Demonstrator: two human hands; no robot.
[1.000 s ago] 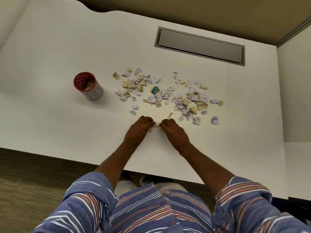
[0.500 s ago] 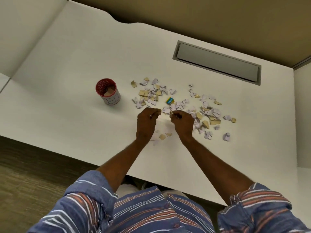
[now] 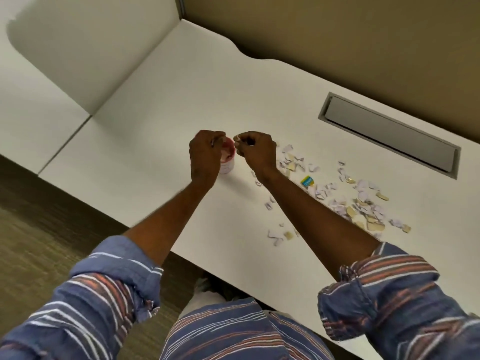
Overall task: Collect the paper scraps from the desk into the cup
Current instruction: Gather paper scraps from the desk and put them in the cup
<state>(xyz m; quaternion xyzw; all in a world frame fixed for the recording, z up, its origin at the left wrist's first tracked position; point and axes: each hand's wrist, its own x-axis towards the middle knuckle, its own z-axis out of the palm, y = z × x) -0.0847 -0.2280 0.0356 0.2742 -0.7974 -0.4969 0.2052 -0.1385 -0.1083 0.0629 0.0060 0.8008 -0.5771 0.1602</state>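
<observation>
Both hands hovered over the cup [image 3: 228, 162]: left hand [image 3: 205, 154] closed, contents hidden; right hand [image 3: 255, 149] pinched a paper scrap [image 3: 236, 138] above the rim, on the bench [image 3: 161, 120].

I see both hands mid-frame over the red-rimmed cup [image 3: 228, 158]: left hand [image 3: 205, 154] curled, right hand [image 3: 255, 150] pinching a pale scrap [image 3: 236, 138]. Paper scraps [image 3: 363, 203] litter the desk [image 3: 161, 105] at right.

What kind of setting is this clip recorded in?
Probably an office workstation: a white desk with a recessed cable hatch, tan partition panels behind it, and carpet on the floor.
</observation>
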